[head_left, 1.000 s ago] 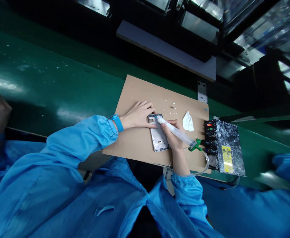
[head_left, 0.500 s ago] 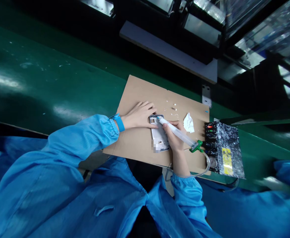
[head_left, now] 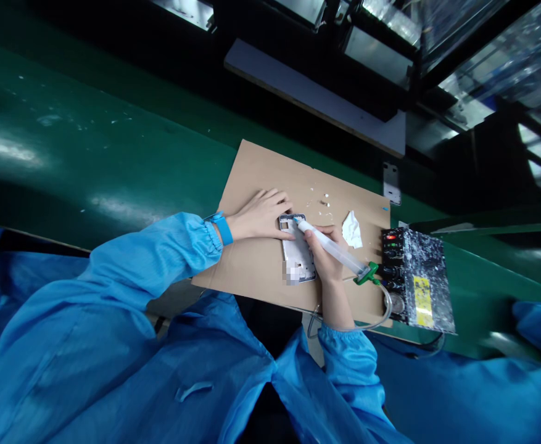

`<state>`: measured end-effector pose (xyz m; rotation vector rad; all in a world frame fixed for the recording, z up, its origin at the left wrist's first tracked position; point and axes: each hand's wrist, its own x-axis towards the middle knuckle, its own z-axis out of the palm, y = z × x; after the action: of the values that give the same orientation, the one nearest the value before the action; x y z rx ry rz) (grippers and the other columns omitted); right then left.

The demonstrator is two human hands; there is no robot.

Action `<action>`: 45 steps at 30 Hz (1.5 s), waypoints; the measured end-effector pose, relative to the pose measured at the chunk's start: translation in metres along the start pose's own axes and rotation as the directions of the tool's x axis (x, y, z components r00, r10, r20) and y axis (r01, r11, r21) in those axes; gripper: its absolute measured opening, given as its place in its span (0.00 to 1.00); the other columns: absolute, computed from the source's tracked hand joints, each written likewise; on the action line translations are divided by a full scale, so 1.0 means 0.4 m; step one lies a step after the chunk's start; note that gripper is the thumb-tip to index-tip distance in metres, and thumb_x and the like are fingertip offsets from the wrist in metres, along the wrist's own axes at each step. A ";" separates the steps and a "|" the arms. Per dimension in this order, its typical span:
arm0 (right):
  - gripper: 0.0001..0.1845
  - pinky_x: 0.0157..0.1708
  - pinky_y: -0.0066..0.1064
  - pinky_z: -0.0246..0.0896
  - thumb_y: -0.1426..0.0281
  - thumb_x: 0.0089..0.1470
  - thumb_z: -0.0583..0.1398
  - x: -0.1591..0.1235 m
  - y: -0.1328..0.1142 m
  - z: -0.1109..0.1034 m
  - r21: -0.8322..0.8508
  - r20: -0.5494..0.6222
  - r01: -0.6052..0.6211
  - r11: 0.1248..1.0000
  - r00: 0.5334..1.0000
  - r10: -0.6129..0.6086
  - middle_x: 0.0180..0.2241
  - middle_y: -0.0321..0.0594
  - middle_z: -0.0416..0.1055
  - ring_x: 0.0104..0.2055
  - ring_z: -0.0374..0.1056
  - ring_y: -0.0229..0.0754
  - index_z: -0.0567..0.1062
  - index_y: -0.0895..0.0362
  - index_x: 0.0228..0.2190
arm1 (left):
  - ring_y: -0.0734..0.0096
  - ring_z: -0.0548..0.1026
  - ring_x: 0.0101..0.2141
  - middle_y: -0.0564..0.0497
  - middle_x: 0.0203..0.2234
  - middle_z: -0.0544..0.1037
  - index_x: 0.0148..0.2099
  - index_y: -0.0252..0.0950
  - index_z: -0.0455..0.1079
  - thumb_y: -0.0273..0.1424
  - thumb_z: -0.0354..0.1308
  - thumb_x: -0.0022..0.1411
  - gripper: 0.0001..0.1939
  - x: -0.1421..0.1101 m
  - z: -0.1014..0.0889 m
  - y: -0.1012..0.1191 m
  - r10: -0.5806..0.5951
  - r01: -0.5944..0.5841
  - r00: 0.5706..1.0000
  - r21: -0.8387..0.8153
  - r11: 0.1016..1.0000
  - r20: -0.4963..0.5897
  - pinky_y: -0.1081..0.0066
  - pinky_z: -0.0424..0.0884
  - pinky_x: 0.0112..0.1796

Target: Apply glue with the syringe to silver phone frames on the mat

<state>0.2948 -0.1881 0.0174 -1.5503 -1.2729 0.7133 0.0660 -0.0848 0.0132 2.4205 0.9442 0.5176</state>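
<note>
We're pinching syringe in right hand; left hand touching phone frame, can't tell if gripping. Pixelated patch kinda hiding corner.

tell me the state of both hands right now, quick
Left hand: open, thumb against the phone frame.
Right hand: closed, holding the syringe.
</note>
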 end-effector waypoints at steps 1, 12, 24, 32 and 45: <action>0.28 0.35 0.39 0.77 0.42 0.56 0.76 0.000 0.000 0.001 -0.001 -0.007 0.003 1.000 1.000 -0.003 0.37 0.47 0.86 0.36 0.81 0.49 0.81 0.53 0.37 | 0.45 0.73 0.58 0.42 0.56 0.79 0.55 0.40 0.79 0.61 0.70 0.66 0.32 0.000 0.000 0.000 -0.002 0.002 1.000 -0.004 1.000 0.003 0.49 0.68 0.59; 0.28 0.36 0.43 0.79 0.41 0.58 0.75 0.000 0.004 -0.001 0.000 0.015 0.017 1.000 1.000 -0.017 0.37 0.47 0.85 0.36 0.80 0.51 0.79 0.53 0.37 | 0.44 0.74 0.58 0.42 0.57 0.79 0.56 0.41 0.79 0.61 0.70 0.66 0.32 0.000 0.002 -0.001 0.004 -0.004 1.000 0.003 1.000 -0.006 0.48 0.69 0.58; 0.30 0.36 0.42 0.78 0.40 0.57 0.75 0.001 -0.003 -0.002 0.018 0.019 0.020 1.000 1.000 -0.020 0.35 0.45 0.85 0.35 0.81 0.51 0.78 0.52 0.35 | 0.45 0.74 0.57 0.42 0.57 0.79 0.56 0.41 0.78 0.62 0.70 0.66 0.32 0.000 0.006 -0.005 0.008 -0.008 1.000 0.014 1.000 -0.011 0.49 0.69 0.58; 0.30 0.34 0.38 0.76 0.40 0.55 0.76 0.002 -0.002 0.000 0.024 0.001 0.032 0.999 0.999 -0.032 0.33 0.43 0.85 0.34 0.80 0.48 0.77 0.52 0.33 | 0.45 0.74 0.57 0.42 0.57 0.79 0.56 0.40 0.79 0.61 0.71 0.66 0.32 0.001 0.008 -0.005 0.002 -0.002 1.000 -0.001 1.000 -0.012 0.50 0.68 0.58; 0.25 0.32 0.36 0.74 0.45 0.57 0.76 0.000 0.009 -0.004 0.040 -0.002 0.049 0.998 0.999 -0.049 0.31 0.41 0.84 0.32 0.79 0.46 0.78 0.52 0.34 | 0.46 0.74 0.57 0.42 0.57 0.80 0.56 0.39 0.79 0.61 0.71 0.66 0.33 0.000 0.011 -0.008 0.013 -0.012 1.000 0.017 1.000 -0.027 0.52 0.68 0.57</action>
<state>0.2977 -0.1885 0.0147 -1.4827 -1.2844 0.7029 0.0667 -0.0841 0.0078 2.4415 0.9493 0.5508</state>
